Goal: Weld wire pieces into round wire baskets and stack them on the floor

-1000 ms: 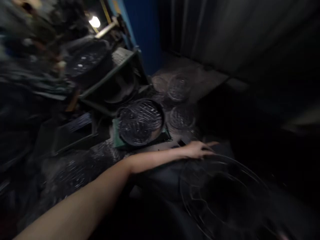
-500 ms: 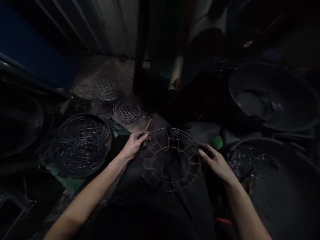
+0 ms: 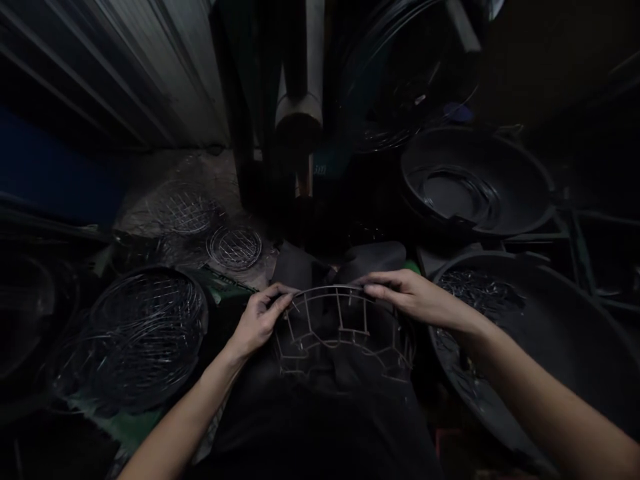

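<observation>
A round wire frame [image 3: 338, 291], made of a ring with bent wire supports, is held above my lap [image 3: 320, 427]. My left hand [image 3: 264, 319] pinches its rim at the upper left, thumb on top. At the upper right, my right hand [image 3: 400, 293] grips the same rim between thumb and fingers. The frame tilts so that its far edge is raised and its side supports show. Its near edge is dim against my dark clothing.
To the left, a basin [image 3: 205, 313] is heaped with wire grates; another round grate [image 3: 234, 247] lies on the floor beyond. On the right stand a large basin [image 3: 565, 347] with small wire pieces [image 3: 475, 290] and a second basin [image 3: 535, 167] holding wire rings. A pipe [image 3: 300, 107] hangs ahead.
The wire frame has tipped from facing me to a steeper tilt. My right hand has shifted left along the rim to its far side. The head view has turned slightly right.
</observation>
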Motion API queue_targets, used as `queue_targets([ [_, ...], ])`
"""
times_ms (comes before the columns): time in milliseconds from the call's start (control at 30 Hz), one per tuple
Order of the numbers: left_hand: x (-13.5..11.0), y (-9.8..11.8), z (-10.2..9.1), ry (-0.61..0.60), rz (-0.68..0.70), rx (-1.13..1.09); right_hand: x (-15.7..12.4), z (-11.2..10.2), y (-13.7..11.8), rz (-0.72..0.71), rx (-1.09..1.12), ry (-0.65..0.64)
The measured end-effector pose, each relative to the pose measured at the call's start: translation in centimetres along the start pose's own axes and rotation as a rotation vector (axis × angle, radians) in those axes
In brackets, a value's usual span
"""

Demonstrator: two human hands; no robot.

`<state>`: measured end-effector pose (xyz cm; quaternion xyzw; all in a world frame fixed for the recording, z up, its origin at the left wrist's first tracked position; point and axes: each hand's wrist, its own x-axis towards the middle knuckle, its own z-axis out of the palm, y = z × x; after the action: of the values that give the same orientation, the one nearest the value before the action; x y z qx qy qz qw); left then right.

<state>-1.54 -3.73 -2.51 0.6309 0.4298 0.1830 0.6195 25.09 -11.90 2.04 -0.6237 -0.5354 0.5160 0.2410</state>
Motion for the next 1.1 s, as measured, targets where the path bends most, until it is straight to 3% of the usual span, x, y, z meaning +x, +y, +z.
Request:
queue_targets([
  [200,-0.6,0.5,0.1,-0.099,-0.01,0.072,-0.9,0.9,-0.3,-0.151,-0.333,0.046],
  [333,-0.7,-0.4,0.2,-0.17,-0.045,0.064,-0.1,1.5,-0.1,-0.15,-0.364,0.105],
  [433,-0.2,-1.2,0.2,-0.031,-0.061,-0.085,0.3,0.6,0.7,-0.113,-0.214,0.076],
  [533,0.5,-1.9,-0.9,0.122,-0.042,-0.318,-0.9,0.5,2.3,-0.103,0.006,0.213],
  [633,1.0,-2.7,-2.8,0.24,-0.053,-0.524,-2.1,2.5,4.2,-0.054,0.275,0.385],
  [833,1.1,-5.7,-4.6,0.322,-0.089,-0.685,-0.2,7.8,5.6,0.04,0.846,0.41],
  [1100,0.0,-9.4,-4.6,0.395,-0.145,-0.733,3.3,9.3,6.3,0.145,0.872,0.406],
])
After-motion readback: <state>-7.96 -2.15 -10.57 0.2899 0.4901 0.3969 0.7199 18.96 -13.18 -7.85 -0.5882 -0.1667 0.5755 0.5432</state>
